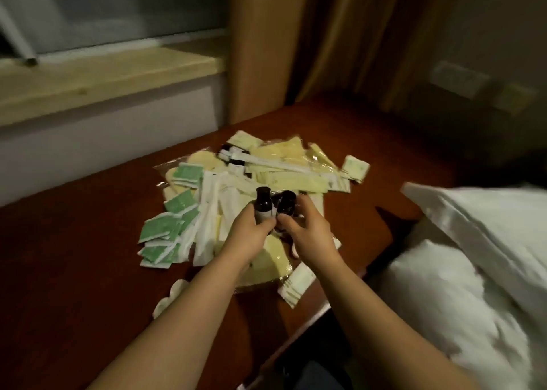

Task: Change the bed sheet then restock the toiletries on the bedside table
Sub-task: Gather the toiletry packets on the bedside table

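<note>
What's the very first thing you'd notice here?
A messy pile of toiletry packets, green, white and pale yellow, covers the middle of the dark wooden bedside table. Above it, the left hand and right hand each hold a small dark-capped bottle. A white pillow lies to the right.

Left hand, right hand each hold dark bottle above sachet pile.

Toiletry pile heaped on bedside table: green sachets, cream and white packets. Two dark-capped bottles upright above it, in hand.
</note>
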Available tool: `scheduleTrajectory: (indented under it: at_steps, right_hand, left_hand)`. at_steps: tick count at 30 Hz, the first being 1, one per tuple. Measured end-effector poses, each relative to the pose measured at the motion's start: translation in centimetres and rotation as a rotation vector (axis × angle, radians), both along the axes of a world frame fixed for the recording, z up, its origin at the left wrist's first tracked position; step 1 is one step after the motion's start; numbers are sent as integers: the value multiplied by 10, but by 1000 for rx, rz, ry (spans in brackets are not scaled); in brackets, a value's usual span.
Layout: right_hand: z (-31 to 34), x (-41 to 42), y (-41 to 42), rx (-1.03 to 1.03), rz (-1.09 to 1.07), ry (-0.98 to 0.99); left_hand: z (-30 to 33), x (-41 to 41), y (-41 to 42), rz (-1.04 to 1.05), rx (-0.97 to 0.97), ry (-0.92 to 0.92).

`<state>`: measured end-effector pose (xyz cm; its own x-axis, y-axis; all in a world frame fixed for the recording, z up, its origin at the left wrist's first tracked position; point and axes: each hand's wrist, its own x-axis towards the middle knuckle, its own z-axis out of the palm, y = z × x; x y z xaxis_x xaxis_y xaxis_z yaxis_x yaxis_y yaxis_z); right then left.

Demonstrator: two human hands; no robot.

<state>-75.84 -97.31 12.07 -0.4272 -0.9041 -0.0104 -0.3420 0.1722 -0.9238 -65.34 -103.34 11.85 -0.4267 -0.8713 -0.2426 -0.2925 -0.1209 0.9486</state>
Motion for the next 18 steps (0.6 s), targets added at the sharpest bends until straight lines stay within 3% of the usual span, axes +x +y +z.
scheduleTrajectory:
  at_steps: [10, 18]
  right_hand:
    - [38, 1, 199, -55, -640, -12]
    - [73, 7, 433, -96, -1062, 92]
  left_hand:
    - [28, -42, 155, -462, -66, 144]
    - [60, -85, 360, -894, -75, 353]
